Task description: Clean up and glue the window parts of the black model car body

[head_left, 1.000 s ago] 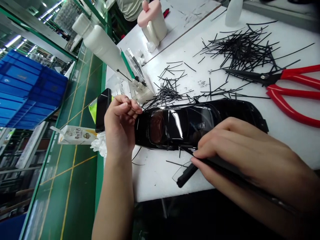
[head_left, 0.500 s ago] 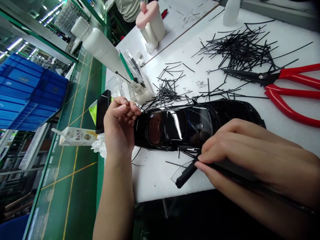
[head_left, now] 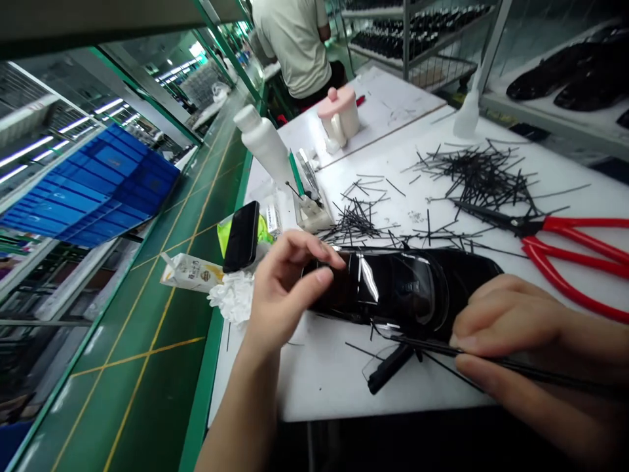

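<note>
A glossy black model car [head_left: 393,282] lies lengthwise on the white worktop. My left hand [head_left: 289,282] is over its left end, thumb and fingers apart and curved above the body; whether the fingertips touch it is hard to tell. Pinched in my right hand [head_left: 511,321] are slim black tweezers [head_left: 432,345], their tips at the car's near side by a thin dark strip. Just below, a black bar-shaped piece [head_left: 390,369] lies on the worktop, with loose black strips around it.
Red-handled scissors [head_left: 565,242] lie at right, beside a pile of black strips [head_left: 486,174]. Behind stand a tool holder [head_left: 314,213], a white bottle [head_left: 265,141] and a pink-lidded mug [head_left: 339,115]. A phone [head_left: 242,236] and drink carton [head_left: 191,272] are at left. A person [head_left: 292,46] sits beyond.
My left hand has shifted from beside the car's end to over it, its thumb spreading from the fingers. The tweezers remain in my right hand by the car's side. The view has tilted up.
</note>
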